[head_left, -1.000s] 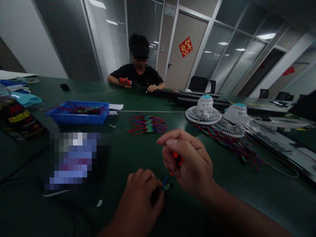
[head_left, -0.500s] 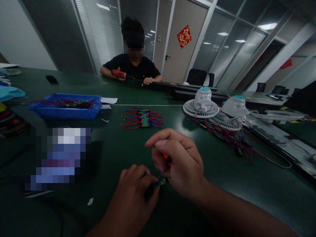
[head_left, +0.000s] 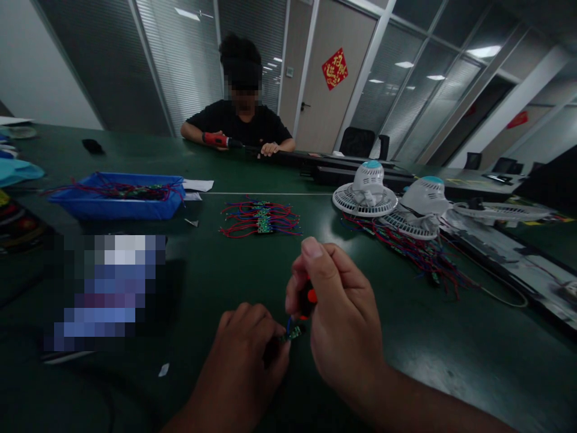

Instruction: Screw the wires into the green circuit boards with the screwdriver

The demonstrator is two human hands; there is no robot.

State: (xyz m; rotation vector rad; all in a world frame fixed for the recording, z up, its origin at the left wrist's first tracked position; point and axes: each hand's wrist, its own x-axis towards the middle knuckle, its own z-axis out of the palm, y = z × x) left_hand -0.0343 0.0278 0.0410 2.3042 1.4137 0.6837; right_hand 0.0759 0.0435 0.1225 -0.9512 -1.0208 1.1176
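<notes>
My left hand (head_left: 250, 346) is closed low in the middle, its fingertips pinching a small green circuit board (head_left: 295, 332) just above the table. A short blue wire (head_left: 289, 325) rises from the board towards my right hand (head_left: 340, 307). That hand is curled round a black-and-orange tool (head_left: 311, 296), mostly covered by the fingers, so its kind does not show. Beyond my hands lies a row of several circuit boards (head_left: 264, 219) with red and blue wires spread to both sides.
A blue tray (head_left: 121, 207) of wired boards stands left, near a pixelated slab-like object (head_left: 110, 288). White fans (head_left: 367, 195) and a wire bundle (head_left: 419, 258) lie right, beside a long panel (head_left: 509, 252). Across the green table, a person (head_left: 241, 120) holds a red power tool (head_left: 216, 140).
My right hand has shifted slightly right and turned, with its thumb now pointing up and more of the orange tool showing. The left hand stays nearly still on the board.
</notes>
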